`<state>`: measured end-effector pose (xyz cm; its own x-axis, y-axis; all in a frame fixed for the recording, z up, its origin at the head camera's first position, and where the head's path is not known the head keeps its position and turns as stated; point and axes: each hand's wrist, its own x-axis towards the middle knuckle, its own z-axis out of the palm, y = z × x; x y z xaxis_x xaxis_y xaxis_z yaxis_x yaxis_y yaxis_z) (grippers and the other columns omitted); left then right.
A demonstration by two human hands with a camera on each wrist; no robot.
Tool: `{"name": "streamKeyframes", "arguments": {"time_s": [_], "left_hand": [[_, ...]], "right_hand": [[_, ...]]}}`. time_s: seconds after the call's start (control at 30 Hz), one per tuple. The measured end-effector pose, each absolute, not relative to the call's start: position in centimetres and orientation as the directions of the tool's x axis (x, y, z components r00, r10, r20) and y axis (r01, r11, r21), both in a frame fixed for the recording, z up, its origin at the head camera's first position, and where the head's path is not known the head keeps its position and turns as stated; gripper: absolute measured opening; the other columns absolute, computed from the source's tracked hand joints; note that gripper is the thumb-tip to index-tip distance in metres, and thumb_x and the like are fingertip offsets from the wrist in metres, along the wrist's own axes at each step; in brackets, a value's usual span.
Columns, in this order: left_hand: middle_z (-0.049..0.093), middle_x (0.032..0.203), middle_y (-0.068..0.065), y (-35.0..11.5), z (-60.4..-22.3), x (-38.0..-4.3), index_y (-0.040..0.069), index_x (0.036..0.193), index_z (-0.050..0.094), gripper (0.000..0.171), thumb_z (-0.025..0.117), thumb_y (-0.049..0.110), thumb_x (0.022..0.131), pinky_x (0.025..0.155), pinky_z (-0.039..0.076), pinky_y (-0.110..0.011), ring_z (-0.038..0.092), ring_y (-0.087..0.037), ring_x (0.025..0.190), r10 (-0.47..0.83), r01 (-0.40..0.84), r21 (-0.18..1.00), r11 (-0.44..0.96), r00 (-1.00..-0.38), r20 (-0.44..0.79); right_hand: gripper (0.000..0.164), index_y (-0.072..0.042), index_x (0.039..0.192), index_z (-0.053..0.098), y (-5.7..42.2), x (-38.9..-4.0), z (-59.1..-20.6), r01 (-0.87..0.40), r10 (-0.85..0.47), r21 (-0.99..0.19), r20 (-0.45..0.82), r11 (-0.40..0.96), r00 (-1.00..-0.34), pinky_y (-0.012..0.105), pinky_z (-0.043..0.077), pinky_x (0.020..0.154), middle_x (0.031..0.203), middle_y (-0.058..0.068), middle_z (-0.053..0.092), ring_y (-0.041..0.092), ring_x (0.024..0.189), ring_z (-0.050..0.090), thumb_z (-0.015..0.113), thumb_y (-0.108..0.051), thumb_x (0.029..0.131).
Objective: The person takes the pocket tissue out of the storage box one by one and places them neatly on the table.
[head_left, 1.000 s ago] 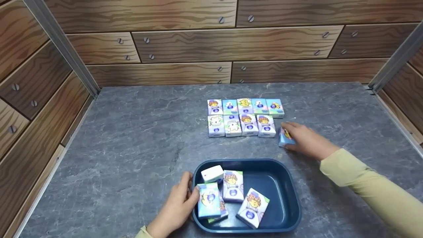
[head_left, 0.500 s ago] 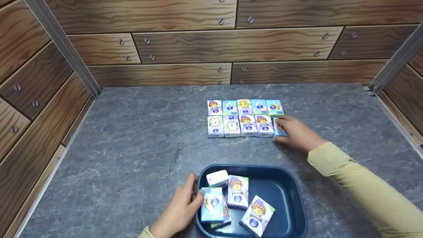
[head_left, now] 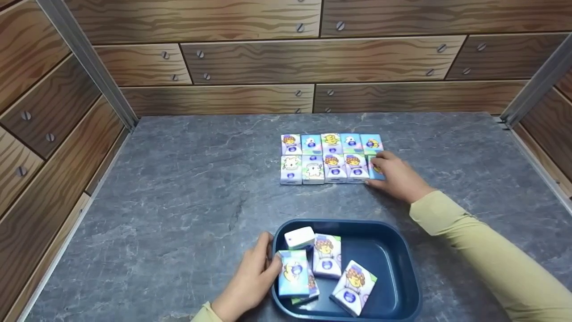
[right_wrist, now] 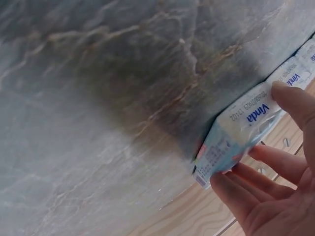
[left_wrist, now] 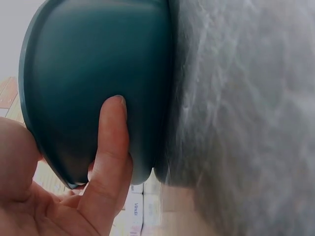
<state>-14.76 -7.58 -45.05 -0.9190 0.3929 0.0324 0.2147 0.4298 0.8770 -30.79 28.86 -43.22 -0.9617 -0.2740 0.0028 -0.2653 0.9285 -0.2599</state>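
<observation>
My right hand [head_left: 400,178] grips a blue tissue pack [head_left: 374,172] at the right end of the front row on the table. The right wrist view shows thumb and fingertips on opposite sides of this pack [right_wrist: 248,119], which bears the word Vinda. It sits against the neighbouring white-and-purple tissue pack [head_left: 356,168]. My left hand [head_left: 250,275] holds the left rim of a dark blue plastic tub [head_left: 384,268], thumb at the rim and fingers along the outer wall. Inside the tub lie several loose tissue packs, including a blue one [head_left: 292,273] near my left thumb.
A back row of tissue packs [head_left: 330,144] touches the front row. The grey marbled table [head_left: 178,201] extends left and right of the rows. Wood-print panels [head_left: 250,60] stand behind and at both sides, with metal posts [head_left: 100,71] at the corners.
My right hand has slid the blue tissue pack left and slightly back, up against the front row. The tub, with my left hand on it, has shifted a little to the right.
</observation>
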Motion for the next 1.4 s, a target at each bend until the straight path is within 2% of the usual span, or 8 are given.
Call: {"name": "streamKeyframes", "arguments": {"time_s": [0.27, 0.57, 0.83, 1.03, 1.17, 1.4], "left_hand": [[0.048, 0.071, 0.003, -7.6, -45.0, -14.9, 0.013, 0.107, 0.044, 0.013, 0.046, 0.012, 0.094, 0.046, 0.036, -0.021, 0.043, -0.007, 0.052, 0.396, 0.175, 0.873, 0.455, -0.918, -0.021], [0.045, 0.067, 0.004, -7.8, -45.2, -14.8, 0.013, 0.105, 0.044, 0.011, 0.046, 0.012, 0.095, 0.046, 0.035, -0.021, 0.042, -0.007, 0.051, 0.405, 0.185, 0.873, 0.45, -0.914, -0.015], [0.042, 0.064, 0.005, -7.3, -45.3, -15.1, 0.013, 0.105, 0.045, 0.011, 0.048, 0.011, 0.094, 0.046, 0.035, -0.021, 0.041, -0.006, 0.05, 0.397, 0.231, 0.872, 0.431, -0.917, 0.046], [0.044, 0.065, 0.005, -7.2, -45.1, -15.1, 0.01, 0.106, 0.045, 0.012, 0.047, 0.01, 0.094, 0.045, 0.035, -0.02, 0.041, -0.005, 0.049, 0.402, 0.262, 0.866, 0.427, -0.912, 0.078], [0.043, 0.064, 0.005, -7.4, -45.1, -14.9, 0.009, 0.106, 0.045, 0.012, 0.048, 0.009, 0.094, 0.045, 0.035, -0.02, 0.041, -0.006, 0.049, 0.399, 0.263, 0.859, 0.44, -0.914, 0.076], [0.044, 0.064, 0.006, -7.5, -45.3, -14.8, 0.011, 0.104, 0.045, 0.011, 0.048, 0.01, 0.094, 0.045, 0.035, -0.021, 0.041, -0.005, 0.05, 0.394, 0.256, 0.862, 0.438, -0.916, 0.072]], "right_hand": [[0.06, 0.004, 0.134, 0.049, 28.9, -30.8, -43.6, -0.27, -0.282, -0.283, -0.001, 0.92, -0.959, 0.058, 0.037, 0.098, 0.137, 0.026, 0.041, 0.043, 0.123, 0.043, 0.069, -0.029, 0.089], [0.06, 0.003, 0.135, 0.049, 28.9, -30.4, -43.7, -0.268, -0.284, -0.302, -0.007, 0.915, -0.959, 0.058, 0.034, 0.101, 0.14, 0.025, 0.04, 0.043, 0.126, 0.041, 0.069, -0.03, 0.089], [0.049, 0.001, 0.127, 0.056, 28.1, -29.0, -41.9, -0.331, -0.307, -0.3, 0.125, 0.894, -0.943, 0.054, 0.042, 0.096, 0.129, 0.018, 0.049, 0.034, 0.116, 0.051, 0.071, -0.023, 0.087], [0.04, 0.0, 0.121, 0.059, 26.2, -26.2, -39.5, -0.47, -0.407, -0.272, 0.258, 0.84, -0.876, 0.051, 0.046, 0.09, 0.121, 0.015, 0.054, 0.032, 0.108, 0.055, 0.069, -0.021, 0.088], [0.041, -0.005, 0.121, 0.06, 23.8, -23.4, -38.3, -0.571, -0.492, -0.265, 0.31, 0.777, -0.814, 0.046, 0.047, 0.09, 0.122, 0.011, 0.055, 0.027, 0.108, 0.055, 0.071, -0.024, 0.087], [0.042, -0.011, 0.12, 0.061, 18.6, -18.1, -37.4, -0.744, -0.691, -0.251, 0.277, 0.619, -0.668, 0.036, 0.048, 0.091, 0.122, 0.005, 0.057, 0.018, 0.11, 0.054, 0.072, -0.029, 0.084]]}}
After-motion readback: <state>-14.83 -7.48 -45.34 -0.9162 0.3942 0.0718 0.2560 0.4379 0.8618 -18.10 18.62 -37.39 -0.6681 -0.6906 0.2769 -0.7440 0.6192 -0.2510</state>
